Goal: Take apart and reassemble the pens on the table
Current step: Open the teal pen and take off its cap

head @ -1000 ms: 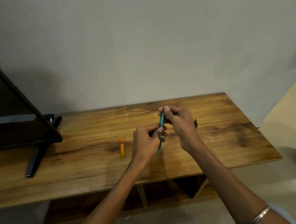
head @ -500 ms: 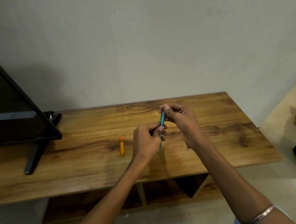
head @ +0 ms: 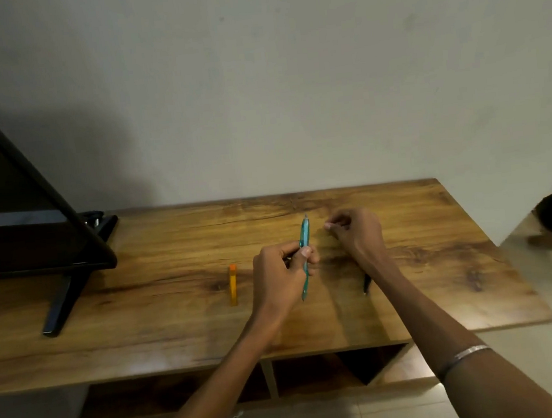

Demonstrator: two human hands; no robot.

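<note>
My left hand (head: 280, 269) grips a teal pen (head: 305, 239) around its middle and holds it nearly upright above the wooden table (head: 178, 332). The pen's lower tip points toward me. My right hand (head: 356, 231) is just right of the pen's top and apart from it. Its fingertips are pinched together, and I see nothing between them. An orange pen (head: 233, 285) lies on the table left of my left hand. A dark pen (head: 365, 284) lies partly hidden under my right forearm.
A black TV on a slanted stand (head: 57, 297) fills the table's left end. A wall runs behind the table. The table's right edge drops to a tiled floor (head: 551, 350). Open shelves (head: 317, 373) sit below the tabletop.
My right hand has let go of the top of the teal pen and moved right. My left hand still holds the pen.
</note>
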